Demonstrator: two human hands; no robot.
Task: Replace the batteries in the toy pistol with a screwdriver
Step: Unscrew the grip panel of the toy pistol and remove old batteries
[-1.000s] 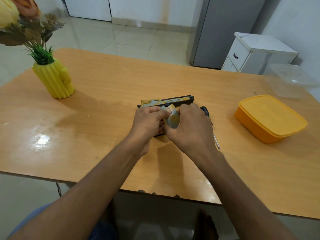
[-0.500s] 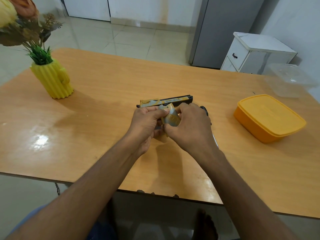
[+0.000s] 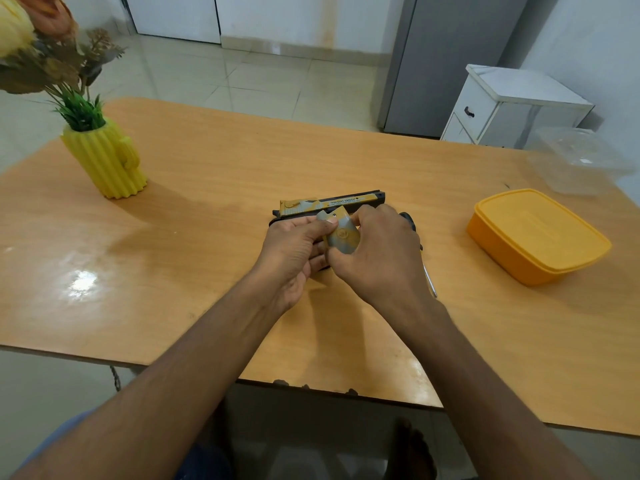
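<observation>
Centrally, both hands grip the toy pistol.

Black-and-gold toy pistol, yellow ribbed vase, orange box.

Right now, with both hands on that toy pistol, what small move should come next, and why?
Probably lift the grip cover clear of the toy pistol. Both the left hand and the right hand pinch that panel, which looks tilted up off the grip, while the screwdriver lies on the table beside the right hand. Whether batteries lie beneath cannot be seen.
</observation>
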